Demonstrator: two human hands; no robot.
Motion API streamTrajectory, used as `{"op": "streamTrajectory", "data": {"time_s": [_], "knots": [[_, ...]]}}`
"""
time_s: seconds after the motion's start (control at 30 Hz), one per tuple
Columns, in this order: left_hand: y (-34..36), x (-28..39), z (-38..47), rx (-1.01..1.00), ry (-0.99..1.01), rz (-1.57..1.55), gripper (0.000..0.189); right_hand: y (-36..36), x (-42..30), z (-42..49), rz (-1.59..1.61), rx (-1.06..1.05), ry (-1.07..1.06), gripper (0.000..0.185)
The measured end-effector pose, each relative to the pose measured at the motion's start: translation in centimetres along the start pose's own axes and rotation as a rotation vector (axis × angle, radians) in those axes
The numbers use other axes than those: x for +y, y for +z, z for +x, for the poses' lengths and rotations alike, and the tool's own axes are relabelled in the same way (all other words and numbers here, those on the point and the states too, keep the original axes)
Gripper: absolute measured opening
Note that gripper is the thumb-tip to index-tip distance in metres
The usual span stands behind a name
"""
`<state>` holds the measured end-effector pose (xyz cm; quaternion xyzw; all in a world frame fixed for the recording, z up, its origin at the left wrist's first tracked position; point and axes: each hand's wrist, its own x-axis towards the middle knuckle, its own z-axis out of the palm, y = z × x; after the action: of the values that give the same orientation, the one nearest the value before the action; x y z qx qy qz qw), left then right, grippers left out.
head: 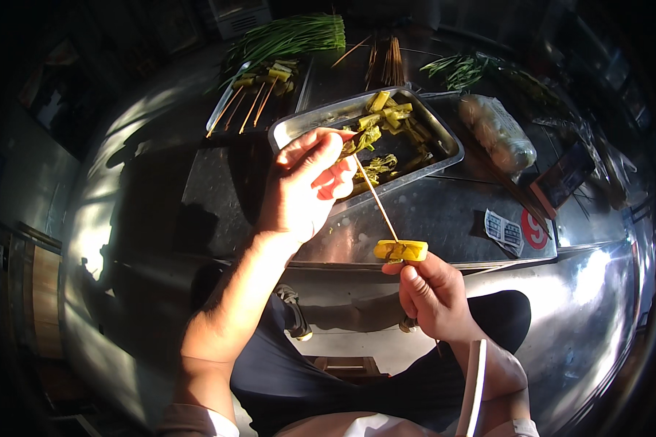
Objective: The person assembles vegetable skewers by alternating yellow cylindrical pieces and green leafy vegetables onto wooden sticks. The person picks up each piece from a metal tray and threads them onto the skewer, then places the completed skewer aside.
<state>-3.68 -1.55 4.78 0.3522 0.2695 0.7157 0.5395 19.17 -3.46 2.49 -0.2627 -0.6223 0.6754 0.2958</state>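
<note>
My left hand (306,191) pinches a limp, dark green leafy vegetable piece (367,139) above the near-left part of a metal tray (452,155). Below it, my right hand (437,300) grips a thin wooden skewer (375,196), which slants up toward the left fingers. A yellow vegetable chunk (413,251), probably pickled greens stem, is threaded on the skewer just above the right fingertips. The skewer's upper end meets the leafy piece; whether it pierces it I cannot tell. Inside the tray lie more yellow-green stems and leaves (396,116).
Loaded skewers (251,109) rest on a second tray (213,117) at the back left, beside long green chives (300,38). Behind the main tray lies a skewer bundle (385,60). A plastic bag of round items (497,134), a phone (563,177) and printed paper (504,232) are rightward.
</note>
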Motion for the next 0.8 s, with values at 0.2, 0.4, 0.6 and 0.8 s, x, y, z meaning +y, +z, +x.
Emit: {"op": "streamTrajectory", "data": {"time_s": [0.2, 0.4, 0.6, 0.8], "knots": [[0.5, -0.7, -0.5, 0.088, -0.103, -0.165, 0.025, 0.1, 0.0, 0.0, -0.194, -0.002, -0.061, 0.024], [0.4, -1.3, -0.4, -0.026, -0.097, -0.312, 0.017, 0.2, -0.6, 0.0, 0.285, -0.086, 0.040, 0.026], [0.8, -1.8, -0.6, 0.063, -0.109, -0.143, 0.027, 0.3, -1.2, 0.2, -0.046, 0.044, -0.036, 0.028], [2.6, -3.1, -2.1, 0.062, -0.152, -0.034, 0.016, 0.0, -1.6, 0.5, 0.018, 0.046, 0.007, 0.029]]}}
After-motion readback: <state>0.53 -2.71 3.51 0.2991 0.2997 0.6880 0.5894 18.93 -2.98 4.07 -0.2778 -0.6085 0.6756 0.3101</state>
